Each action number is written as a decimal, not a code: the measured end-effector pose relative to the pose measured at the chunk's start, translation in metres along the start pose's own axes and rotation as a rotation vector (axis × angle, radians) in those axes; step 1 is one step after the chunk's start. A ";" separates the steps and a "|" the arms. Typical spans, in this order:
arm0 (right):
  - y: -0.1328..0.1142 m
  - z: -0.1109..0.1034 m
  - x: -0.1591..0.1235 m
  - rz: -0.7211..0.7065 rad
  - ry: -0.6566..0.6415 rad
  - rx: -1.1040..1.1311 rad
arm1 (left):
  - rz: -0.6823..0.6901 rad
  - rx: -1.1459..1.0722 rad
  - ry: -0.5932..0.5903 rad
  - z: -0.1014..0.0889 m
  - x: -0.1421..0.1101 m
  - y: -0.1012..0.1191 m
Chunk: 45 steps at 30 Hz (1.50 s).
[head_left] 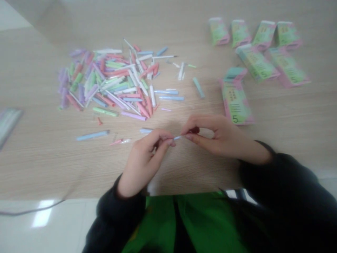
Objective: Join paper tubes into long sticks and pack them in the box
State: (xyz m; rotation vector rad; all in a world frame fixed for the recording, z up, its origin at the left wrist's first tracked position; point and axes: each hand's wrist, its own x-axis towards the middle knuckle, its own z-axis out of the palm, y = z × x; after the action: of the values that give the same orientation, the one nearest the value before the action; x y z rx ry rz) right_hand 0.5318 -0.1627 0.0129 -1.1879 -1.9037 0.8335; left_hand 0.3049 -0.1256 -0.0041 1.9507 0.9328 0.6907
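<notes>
My left hand point(147, 154) pinches one end of a small, thin light-blue pen part point(177, 137) between thumb and fingertips. The fingertips of my right hand point(210, 135) close on the part's other end, so the two hands nearly meet over the table. Most of the part is hidden by my fingers, and its exact kind is too small to tell. Just beyond my left hand lies a blue pen tube point(145, 130). Left of it are a pink piece with a clear tip point(117, 141) and a longer blue tube point(92, 135).
A loose heap of pastel pen barrels, caps and thin refills point(116, 80) spreads across the table's left middle. Several pink-green boxes point(259, 63) stand or lie at the back right, and one open-flapped box point(237, 102) lies closer. The table's front edge point(79, 197) runs before me.
</notes>
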 end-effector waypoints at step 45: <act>-0.003 0.005 -0.002 -0.049 0.038 -0.013 | -0.009 -0.051 -0.010 -0.003 -0.002 0.001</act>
State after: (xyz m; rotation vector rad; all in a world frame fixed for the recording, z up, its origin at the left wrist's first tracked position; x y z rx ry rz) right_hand 0.5274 -0.1661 0.0122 -1.1522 -1.9024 0.7684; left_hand 0.3023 -0.1260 -0.0025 1.9026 0.9083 0.6926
